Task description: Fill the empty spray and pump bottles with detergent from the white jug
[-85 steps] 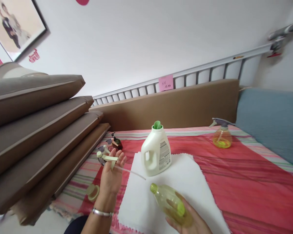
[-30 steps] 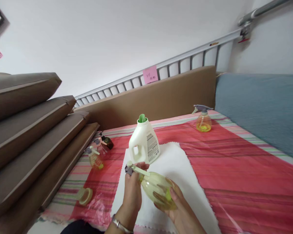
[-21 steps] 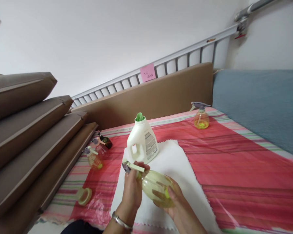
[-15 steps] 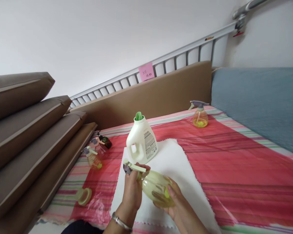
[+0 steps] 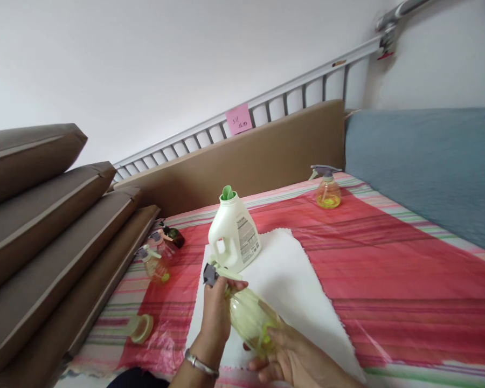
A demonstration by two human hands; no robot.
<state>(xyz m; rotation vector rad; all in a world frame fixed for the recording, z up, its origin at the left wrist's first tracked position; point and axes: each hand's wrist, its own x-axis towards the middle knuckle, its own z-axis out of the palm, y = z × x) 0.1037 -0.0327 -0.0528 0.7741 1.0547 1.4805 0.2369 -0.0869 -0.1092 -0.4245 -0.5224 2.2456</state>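
Observation:
A clear yellow-green spray bottle (image 5: 250,312) lies tilted between my hands, its grey and pale green trigger head pointing up and left. My left hand (image 5: 216,312) is closed around the neck, just under the trigger head. At the base end, my right hand (image 5: 286,350) holds the bottle with the thumb on top and fingers curled below. Some yellow liquid shows near that end. Just beyond stands a white detergent jug (image 5: 234,231) with a green spout and no cap on it, on a white cloth (image 5: 303,291).
A pale green cap (image 5: 141,328) lies at left. Behind it are several bottles, including a spray bottle (image 5: 156,267) with a light trigger. Another spray bottle (image 5: 328,193) stands back right on red sheeting (image 5: 380,258). Stacked brown boards (image 5: 56,269) rise at left.
The spray bottle's base has dropped slightly, so it tilts more steeply. My right hand has shifted down with it, its fingers less tightly wrapped. The trigger head has turned slightly.

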